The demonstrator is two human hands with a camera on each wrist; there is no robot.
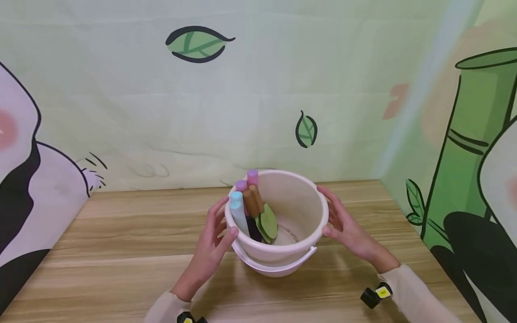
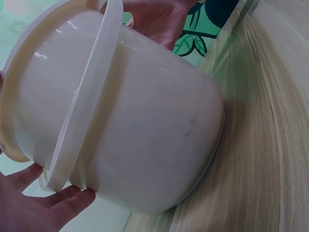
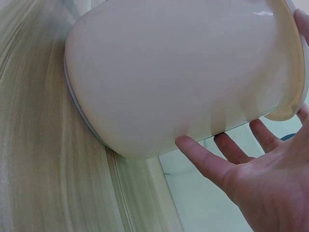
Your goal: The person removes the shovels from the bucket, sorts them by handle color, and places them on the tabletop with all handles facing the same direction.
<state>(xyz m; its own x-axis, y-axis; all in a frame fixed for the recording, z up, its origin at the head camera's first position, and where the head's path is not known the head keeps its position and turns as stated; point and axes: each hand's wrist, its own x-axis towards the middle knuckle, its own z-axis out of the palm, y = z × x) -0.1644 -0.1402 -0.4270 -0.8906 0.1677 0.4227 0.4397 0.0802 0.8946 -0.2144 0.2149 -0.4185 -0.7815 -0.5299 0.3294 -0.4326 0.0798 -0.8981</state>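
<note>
A white plastic bucket (image 1: 300, 202) is at the middle of the wooden table, its handle (image 1: 278, 269) hanging down on the near side. My left hand (image 1: 210, 242) holds its left side, thumb at the rim and fingers round the outer wall. On the opposite side my right hand (image 1: 349, 229) holds it, thumb near the rim and fingertips against the wall (image 3: 183, 72). Inside, gathered at the left, are light blue cylinders (image 1: 238, 211), brown sticks (image 1: 252, 202), pink-purple tops (image 1: 252, 176), a flat green oval piece (image 1: 268, 222) and something dark (image 1: 253, 229), partly hidden.
The wood-grain table (image 1: 133, 242) extends to both sides of the bucket. Behind it hangs a pale green cloth backdrop (image 1: 258, 103) with printed leaves, and printed bamboo (image 1: 472, 148) appears at the right. Each forearm wears a small black device (image 1: 377, 294) near the sleeve cuff.
</note>
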